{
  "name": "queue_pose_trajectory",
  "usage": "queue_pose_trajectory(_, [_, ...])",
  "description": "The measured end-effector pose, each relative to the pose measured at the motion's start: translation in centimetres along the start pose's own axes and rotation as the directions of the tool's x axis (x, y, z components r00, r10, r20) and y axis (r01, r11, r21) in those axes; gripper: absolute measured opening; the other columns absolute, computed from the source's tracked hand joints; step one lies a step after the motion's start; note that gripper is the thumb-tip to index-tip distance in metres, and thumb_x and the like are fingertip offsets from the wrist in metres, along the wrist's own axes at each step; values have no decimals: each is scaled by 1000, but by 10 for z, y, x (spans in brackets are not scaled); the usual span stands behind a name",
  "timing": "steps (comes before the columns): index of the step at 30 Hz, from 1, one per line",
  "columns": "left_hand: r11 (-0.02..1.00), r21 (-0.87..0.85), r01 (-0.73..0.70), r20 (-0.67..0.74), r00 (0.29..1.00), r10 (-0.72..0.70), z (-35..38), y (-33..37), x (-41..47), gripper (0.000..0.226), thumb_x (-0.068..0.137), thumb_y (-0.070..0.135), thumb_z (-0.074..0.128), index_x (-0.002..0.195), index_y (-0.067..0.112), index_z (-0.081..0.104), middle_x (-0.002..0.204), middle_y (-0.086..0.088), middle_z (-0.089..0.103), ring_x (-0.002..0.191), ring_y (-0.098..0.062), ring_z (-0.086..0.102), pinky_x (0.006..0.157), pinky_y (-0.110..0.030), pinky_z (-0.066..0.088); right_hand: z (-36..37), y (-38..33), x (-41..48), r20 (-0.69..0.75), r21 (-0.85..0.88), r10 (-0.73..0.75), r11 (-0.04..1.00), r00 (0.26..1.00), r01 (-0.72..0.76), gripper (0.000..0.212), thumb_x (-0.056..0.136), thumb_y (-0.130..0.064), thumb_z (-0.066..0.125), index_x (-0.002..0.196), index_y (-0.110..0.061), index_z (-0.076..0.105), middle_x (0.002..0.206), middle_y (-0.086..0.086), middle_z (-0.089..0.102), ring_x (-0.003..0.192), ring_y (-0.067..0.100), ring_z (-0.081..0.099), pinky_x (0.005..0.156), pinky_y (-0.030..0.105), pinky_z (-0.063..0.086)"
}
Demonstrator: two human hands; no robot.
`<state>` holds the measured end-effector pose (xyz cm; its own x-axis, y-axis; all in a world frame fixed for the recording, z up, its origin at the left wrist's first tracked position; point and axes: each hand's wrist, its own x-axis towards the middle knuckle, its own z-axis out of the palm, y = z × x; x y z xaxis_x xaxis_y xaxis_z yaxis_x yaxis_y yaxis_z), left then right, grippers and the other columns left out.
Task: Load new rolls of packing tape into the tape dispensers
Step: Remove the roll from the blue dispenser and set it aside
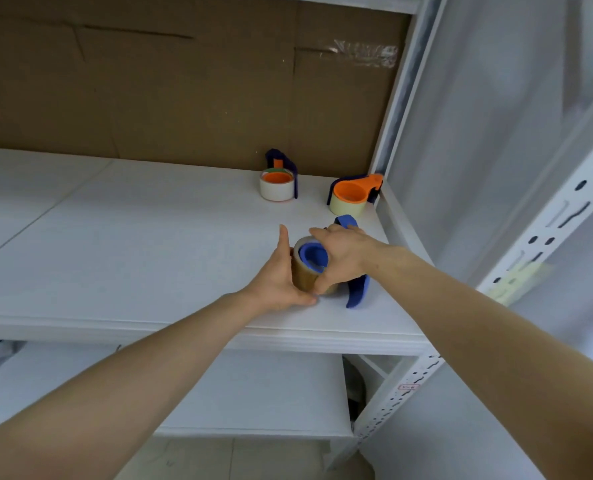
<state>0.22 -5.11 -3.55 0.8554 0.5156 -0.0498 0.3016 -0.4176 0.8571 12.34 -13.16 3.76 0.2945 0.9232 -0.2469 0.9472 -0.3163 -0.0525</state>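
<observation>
A brown roll of packing tape (303, 277) stands on the white shelf (149, 237) with the blue hub of a blue tape dispenser (357, 292) inside its core. My left hand (277, 282) cups the roll from the left, thumb down at the shelf. My right hand (343, 254) grips the roll and the dispenser from the right and above, hiding most of the dispenser's body. Further back stand two loaded dispensers: one with an orange hub and a white roll (277, 185), and an orange-and-blue one with a pale yellow roll (348, 199).
A white metal upright (544, 230) with slots frames the shelf on the right. Brown cardboard (184, 91) backs the shelf. A lower white shelf (253, 393) lies beneath the front edge.
</observation>
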Motion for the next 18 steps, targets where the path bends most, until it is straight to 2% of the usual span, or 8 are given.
queue_pose_trajectory(2, [1000,1,5,-18,1000,-5,2,0,1,134,66,19,85,147,18,-22,146,0,35,133,-16,38,104,-23,35,-6,0,-2,2,69,-6,998,1000,6,87,65,-46,75,137,-19,35,117,5,46,111,25,48,89,33,46])
queue_pose_trajectory(4, [1000,-23,15,-48,999,-16,4,1,1,134,64,21,86,148,18,-18,145,3,36,131,-14,39,99,-20,35,-11,-2,-4,36,89,1,996,999,-4,85,66,-46,76,137,-21,37,112,2,45,105,22,48,83,31,46])
queue_pose_trajectory(7, [995,-87,45,-51,997,-49,4,1,0,132,64,18,86,149,18,-16,144,3,38,131,-14,40,96,-19,35,-12,-5,-4,34,6,39,999,999,-39,83,69,-59,68,137,-22,38,115,1,52,106,22,48,92,35,37])
queue_pose_trajectory(10, [975,-207,82,-94,990,-103,0,1,3,124,67,12,83,150,21,-10,148,1,33,129,-15,40,93,-20,40,-12,-4,-2,-53,73,42,997,998,-39,75,76,-66,57,136,-24,41,120,0,58,116,22,48,96,36,31])
queue_pose_trajectory(12, [968,-233,92,-113,986,-121,-2,2,6,122,69,11,82,151,22,-8,148,1,33,128,-16,41,88,-19,40,-10,-2,-2,-113,113,36,993,993,-24,79,78,-65,55,144,-29,31,129,-1,55,122,23,46,99,36,30])
queue_pose_trajectory(13, [973,-213,93,-114,986,-120,-3,2,8,122,68,12,82,151,21,-7,147,1,34,129,-17,41,90,-20,39,-8,-1,-2,-145,122,38,992,989,-20,80,78,-65,57,145,-32,28,130,-1,55,123,23,46,100,36,30])
queue_pose_trajectory(15, [981,-165,99,-127,985,-120,-3,-1,8,124,65,14,85,151,18,-5,143,1,40,129,-19,43,95,-24,39,-6,-2,-4,-259,164,35,986,965,8,78,74,-61,64,141,-36,35,124,1,57,118,22,48,99,35,33])
queue_pose_trajectory(18, [993,-58,100,-136,985,-107,-1,-8,7,128,61,18,88,151,13,-3,131,-1,53,122,-20,52,99,-28,43,-16,-3,-10,-399,427,70,896,914,118,70,70,-45,75,134,-35,46,117,-2,51,112,16,47,95,29,39])
